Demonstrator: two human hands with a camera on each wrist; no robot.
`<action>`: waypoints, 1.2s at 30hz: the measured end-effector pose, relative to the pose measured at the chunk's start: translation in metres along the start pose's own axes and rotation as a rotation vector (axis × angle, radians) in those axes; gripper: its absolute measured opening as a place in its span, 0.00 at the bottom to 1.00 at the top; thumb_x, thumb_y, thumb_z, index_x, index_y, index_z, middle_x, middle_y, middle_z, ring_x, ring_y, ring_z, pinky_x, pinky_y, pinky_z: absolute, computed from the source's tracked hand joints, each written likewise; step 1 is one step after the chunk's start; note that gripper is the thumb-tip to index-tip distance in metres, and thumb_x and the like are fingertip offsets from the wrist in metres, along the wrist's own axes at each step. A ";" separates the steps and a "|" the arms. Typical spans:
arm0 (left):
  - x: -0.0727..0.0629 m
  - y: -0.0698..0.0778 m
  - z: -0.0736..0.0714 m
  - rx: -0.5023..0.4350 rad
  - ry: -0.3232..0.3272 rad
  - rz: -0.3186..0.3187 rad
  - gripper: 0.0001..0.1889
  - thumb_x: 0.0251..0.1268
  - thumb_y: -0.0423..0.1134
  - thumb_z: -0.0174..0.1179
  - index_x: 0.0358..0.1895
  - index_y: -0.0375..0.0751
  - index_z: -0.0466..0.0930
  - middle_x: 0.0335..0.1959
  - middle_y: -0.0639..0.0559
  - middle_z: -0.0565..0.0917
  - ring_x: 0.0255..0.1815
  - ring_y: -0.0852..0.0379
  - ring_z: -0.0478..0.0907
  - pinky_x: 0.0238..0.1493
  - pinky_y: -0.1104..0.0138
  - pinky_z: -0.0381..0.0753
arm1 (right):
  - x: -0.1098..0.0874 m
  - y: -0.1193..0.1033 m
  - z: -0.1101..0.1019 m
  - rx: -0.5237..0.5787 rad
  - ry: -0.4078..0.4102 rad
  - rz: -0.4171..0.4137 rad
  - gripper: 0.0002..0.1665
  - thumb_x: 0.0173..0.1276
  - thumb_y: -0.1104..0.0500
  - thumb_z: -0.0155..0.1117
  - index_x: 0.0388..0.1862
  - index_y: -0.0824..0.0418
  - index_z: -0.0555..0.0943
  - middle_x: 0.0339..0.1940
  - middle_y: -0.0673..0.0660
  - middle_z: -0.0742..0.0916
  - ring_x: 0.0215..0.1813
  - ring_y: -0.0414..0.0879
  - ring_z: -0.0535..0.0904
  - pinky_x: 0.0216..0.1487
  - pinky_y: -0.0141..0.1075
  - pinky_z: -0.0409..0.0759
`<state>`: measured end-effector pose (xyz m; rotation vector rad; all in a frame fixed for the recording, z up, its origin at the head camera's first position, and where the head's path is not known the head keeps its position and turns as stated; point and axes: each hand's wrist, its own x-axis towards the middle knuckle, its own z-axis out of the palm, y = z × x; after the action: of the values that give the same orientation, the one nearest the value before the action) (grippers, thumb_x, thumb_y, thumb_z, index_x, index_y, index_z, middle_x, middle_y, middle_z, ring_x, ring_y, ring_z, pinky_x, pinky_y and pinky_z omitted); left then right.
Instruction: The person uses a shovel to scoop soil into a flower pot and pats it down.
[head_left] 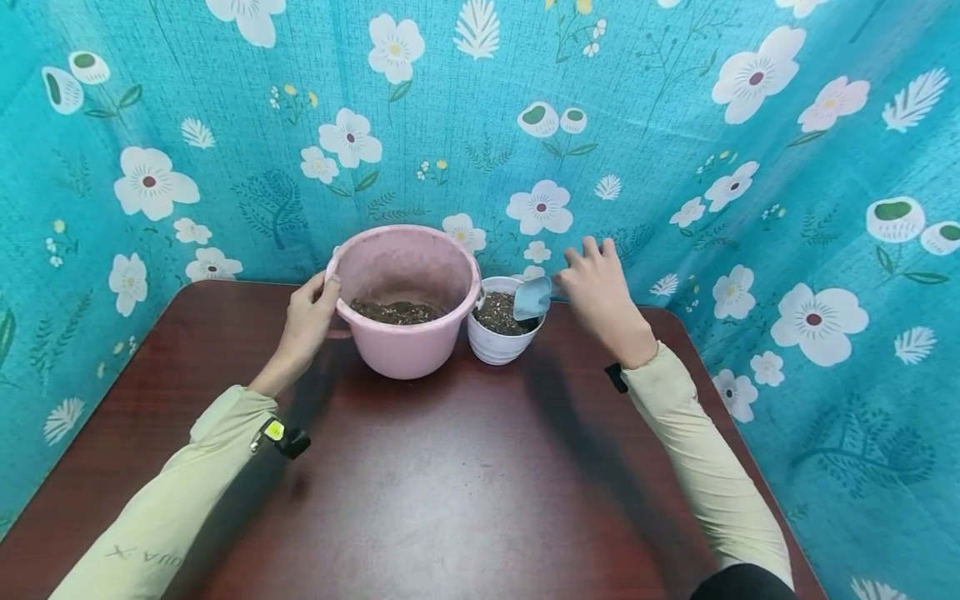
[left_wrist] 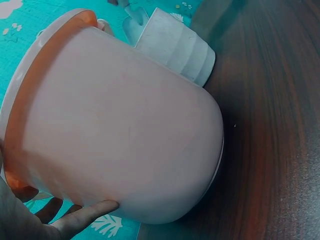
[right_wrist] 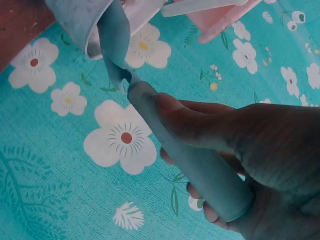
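A pink bucket [head_left: 405,354] with dark soil [head_left: 396,312] in its bottom stands on the table. At its left side my left hand [head_left: 309,312] grips the rim; the left wrist view shows fingers [left_wrist: 82,217] against the outer wall. Right beside the bucket is a white ribbed pot [head_left: 497,346], holding dark soil mix [head_left: 498,313]. My right hand [head_left: 598,292] holds a grey-blue trowel [right_wrist: 187,155] by its handle, fingers wrapped round it. The trowel's blade [head_left: 532,298] tilts over the pot's right rim, just above the soil.
Both containers stand toward the back of a dark red-brown wooden table [head_left: 450,500]. A teal flowered curtain [head_left: 465,125] hangs close behind and along both sides. The bucket's handle [right_wrist: 205,7] shows near the pot in the right wrist view.
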<state>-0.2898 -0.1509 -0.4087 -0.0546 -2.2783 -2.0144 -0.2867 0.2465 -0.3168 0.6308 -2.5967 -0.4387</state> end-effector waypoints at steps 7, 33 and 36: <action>0.002 -0.001 -0.002 0.009 -0.003 -0.003 0.31 0.82 0.50 0.45 0.81 0.39 0.63 0.67 0.29 0.73 0.38 0.68 0.81 0.34 0.58 0.94 | -0.002 0.004 0.000 0.026 0.098 -0.027 0.15 0.70 0.73 0.66 0.30 0.58 0.93 0.30 0.61 0.80 0.40 0.58 0.67 0.43 0.53 0.67; 0.001 -0.001 0.000 0.029 -0.013 -0.003 0.31 0.82 0.51 0.43 0.81 0.40 0.64 0.65 0.28 0.74 0.40 0.67 0.79 0.37 0.55 0.94 | 0.001 0.014 0.003 0.212 0.448 0.091 0.06 0.70 0.61 0.73 0.44 0.59 0.91 0.36 0.66 0.79 0.41 0.63 0.68 0.38 0.58 0.67; 0.000 -0.001 0.000 0.038 -0.012 -0.002 0.31 0.82 0.51 0.43 0.81 0.40 0.64 0.64 0.28 0.74 0.40 0.68 0.79 0.37 0.53 0.94 | 0.009 0.003 0.002 0.271 0.505 0.104 0.08 0.70 0.59 0.73 0.45 0.58 0.91 0.37 0.66 0.81 0.42 0.63 0.70 0.37 0.56 0.67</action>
<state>-0.2895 -0.1513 -0.4093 -0.0625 -2.3244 -1.9758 -0.2958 0.2455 -0.3146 0.5972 -2.1992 0.1035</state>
